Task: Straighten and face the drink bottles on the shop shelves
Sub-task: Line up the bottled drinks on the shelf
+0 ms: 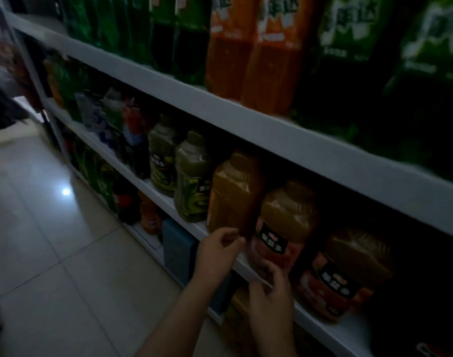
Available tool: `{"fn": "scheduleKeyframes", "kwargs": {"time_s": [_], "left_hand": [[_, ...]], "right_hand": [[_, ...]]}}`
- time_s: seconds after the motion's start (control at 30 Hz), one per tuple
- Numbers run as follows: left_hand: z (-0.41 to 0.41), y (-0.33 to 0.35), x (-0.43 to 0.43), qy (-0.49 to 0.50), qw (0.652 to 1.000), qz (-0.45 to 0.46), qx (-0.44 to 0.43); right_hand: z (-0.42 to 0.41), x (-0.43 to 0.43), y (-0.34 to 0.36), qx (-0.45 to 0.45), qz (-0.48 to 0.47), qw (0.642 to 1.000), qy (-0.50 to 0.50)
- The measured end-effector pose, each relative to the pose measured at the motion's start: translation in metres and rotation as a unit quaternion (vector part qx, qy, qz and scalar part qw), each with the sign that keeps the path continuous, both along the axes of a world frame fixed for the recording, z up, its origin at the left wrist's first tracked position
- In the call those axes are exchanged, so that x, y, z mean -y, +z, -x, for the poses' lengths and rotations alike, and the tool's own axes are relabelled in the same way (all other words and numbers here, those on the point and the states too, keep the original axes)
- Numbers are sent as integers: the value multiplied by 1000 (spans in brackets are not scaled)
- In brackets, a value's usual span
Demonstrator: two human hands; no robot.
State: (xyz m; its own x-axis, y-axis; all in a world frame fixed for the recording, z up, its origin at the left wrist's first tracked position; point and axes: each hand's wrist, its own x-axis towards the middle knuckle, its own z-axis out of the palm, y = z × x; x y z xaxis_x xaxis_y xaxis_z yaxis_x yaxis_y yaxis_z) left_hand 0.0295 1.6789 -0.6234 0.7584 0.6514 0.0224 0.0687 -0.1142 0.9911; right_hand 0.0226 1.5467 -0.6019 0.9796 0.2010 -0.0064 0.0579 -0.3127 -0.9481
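Juice bottle (pixel 235 191), blank side out, has the left hand (pixel 217 246) curled at its foot, likely to twist it. The right hand (pixel 269 289) touches the labelled neighbour (pixel 284 228) on the middle shelf (pixel 349 338). Neither grip reads clearly in this dimness.

Shop: tiered white shelves (pixel 258 119) stocked with drink bottles (pixel 235 191).

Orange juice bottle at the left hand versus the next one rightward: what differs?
The left orange bottle shows a plain side; the next orange bottle shows its black label. The left hand is at the first's base, the right hand at the second's. Same shape, same shelf.
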Motion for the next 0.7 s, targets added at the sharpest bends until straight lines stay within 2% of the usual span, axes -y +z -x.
{"fn": "scheduleKeyframes", "kwargs": {"time_s": [0.13,0.3,0.5,0.7], "left_hand": [[27,28,-30,58,995,71,-43],[48,86,-70,109,987,69,-93],[56,159,-112,92,981,103,-138],[55,209,-125,78,972,129,-182]], "right_hand": [[-3,-19,47,-51,64,991,104],[-7,-67,125,-62,69,975,200],[-29,-132,213,-132,14,971,198],[-42,-145,245,-152,44,968,193]]}}
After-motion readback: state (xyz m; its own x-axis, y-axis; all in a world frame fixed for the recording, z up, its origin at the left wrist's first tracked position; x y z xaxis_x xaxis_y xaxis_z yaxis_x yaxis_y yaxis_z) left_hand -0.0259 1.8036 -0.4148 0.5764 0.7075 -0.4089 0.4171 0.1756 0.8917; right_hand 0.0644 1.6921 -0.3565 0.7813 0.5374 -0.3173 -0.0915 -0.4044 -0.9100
